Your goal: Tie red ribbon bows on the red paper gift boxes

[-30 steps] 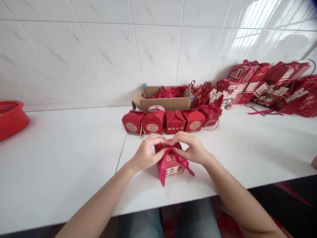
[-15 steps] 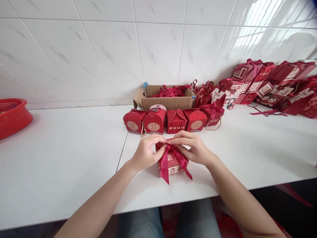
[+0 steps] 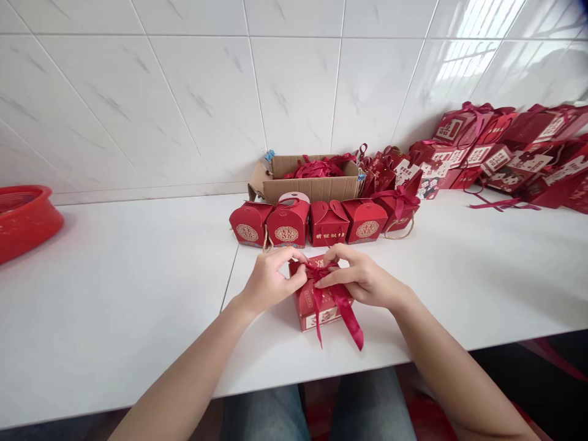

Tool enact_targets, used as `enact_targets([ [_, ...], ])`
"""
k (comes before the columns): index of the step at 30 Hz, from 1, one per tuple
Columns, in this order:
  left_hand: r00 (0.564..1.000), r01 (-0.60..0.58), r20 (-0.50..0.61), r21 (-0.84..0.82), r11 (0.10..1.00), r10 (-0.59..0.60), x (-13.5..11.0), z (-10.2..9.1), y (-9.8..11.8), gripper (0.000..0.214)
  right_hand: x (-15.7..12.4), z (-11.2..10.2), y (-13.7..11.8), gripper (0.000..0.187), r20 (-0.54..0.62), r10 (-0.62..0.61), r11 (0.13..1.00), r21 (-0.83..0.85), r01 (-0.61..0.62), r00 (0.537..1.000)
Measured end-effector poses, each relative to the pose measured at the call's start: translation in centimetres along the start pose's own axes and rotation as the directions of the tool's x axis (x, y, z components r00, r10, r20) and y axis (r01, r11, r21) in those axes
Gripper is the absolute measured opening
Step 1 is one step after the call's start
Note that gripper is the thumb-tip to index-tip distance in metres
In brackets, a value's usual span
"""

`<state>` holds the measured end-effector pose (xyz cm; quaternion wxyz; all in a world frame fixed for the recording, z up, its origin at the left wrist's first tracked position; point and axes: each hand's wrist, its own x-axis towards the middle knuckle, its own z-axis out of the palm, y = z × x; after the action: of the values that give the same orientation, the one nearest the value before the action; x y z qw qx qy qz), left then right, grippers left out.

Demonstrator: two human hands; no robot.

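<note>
A small red gift box stands on the white table in front of me. A dark red ribbon is looped over its top, with two tails hanging down the front. My left hand pinches the ribbon at the box's top left. From the right, my right hand pinches the ribbon at the knot. Both hands are closed on the ribbon.
A row of several red gift boxes stands just behind. A cardboard box of red ribbons sits against the tiled wall. Many finished red boxes pile up at the back right. At the left edge sits a red basin.
My hands have drawn closer over the box top and the ribbon is pulled tighter. Its tails now hang longer and narrower down the front right.
</note>
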<state>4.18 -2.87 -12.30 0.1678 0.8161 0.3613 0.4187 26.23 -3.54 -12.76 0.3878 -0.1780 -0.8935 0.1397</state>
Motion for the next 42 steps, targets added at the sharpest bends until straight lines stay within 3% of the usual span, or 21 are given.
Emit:
enact_targets([
  [6, 0.997, 0.027, 0.078, -0.055, 0.998, -0.023, 0.16, -0.30, 0.09, 0.011, -0.06, 0.15, 0.30, 0.043, -0.020, -0.016, 0.999, 0.028, 0.016, 1.000],
  [12, 0.969, 0.094, 0.240, -0.179, 0.979, -0.049, 0.34, -0.36, 0.05, 0.022, -0.06, 0.03, 0.38, 0.045, -0.022, -0.004, 1.000, 0.022, 0.004, 1.000],
  [16, 0.966, 0.144, 0.240, -0.218, 0.965, -0.090, 0.38, -0.41, 0.07, 0.030, -0.03, 0.05, 0.34, 0.044, -0.026, -0.009, 1.000, 0.005, 0.009, 1.000],
  [20, 0.947, 0.169, 0.307, -0.239, 0.956, -0.091, 0.51, -0.52, 0.03, 0.013, -0.03, 0.09, 0.39, 0.044, -0.030, -0.006, 1.000, 0.024, 0.007, 1.000],
  [27, 0.946, 0.075, 0.323, -0.170, 0.982, -0.017, 0.34, -0.60, 0.36, 0.004, 0.05, 0.17, 0.58, 0.043, -0.053, -0.030, 0.997, 0.064, 0.033, 0.998],
  [31, 0.924, 0.017, 0.382, -0.096, 0.995, 0.021, 0.07, -0.77, 0.73, 0.017, 0.25, 0.13, 0.47, 0.040, -0.046, -0.059, 0.995, 0.072, 0.062, 0.997],
  [34, 0.919, -0.011, 0.391, -0.097, 0.995, 0.049, 0.05, -0.92, 0.83, 0.012, 0.27, 0.09, 0.44, 0.039, -0.043, -0.064, 0.993, 0.096, 0.068, 0.997],
  [39, 0.930, 0.007, 0.367, -0.108, 0.994, 0.033, 0.16, -1.01, 0.72, 0.003, 0.10, 0.15, 0.62, 0.037, -0.042, -0.052, 0.993, 0.108, 0.056, 0.998],
  [42, 0.923, 0.044, 0.385, -0.126, 0.991, 0.008, 0.22, -1.03, 0.59, 0.012, 0.09, 0.22, 0.68, 0.032, -0.046, -0.060, 0.992, 0.107, 0.065, 0.997],
])
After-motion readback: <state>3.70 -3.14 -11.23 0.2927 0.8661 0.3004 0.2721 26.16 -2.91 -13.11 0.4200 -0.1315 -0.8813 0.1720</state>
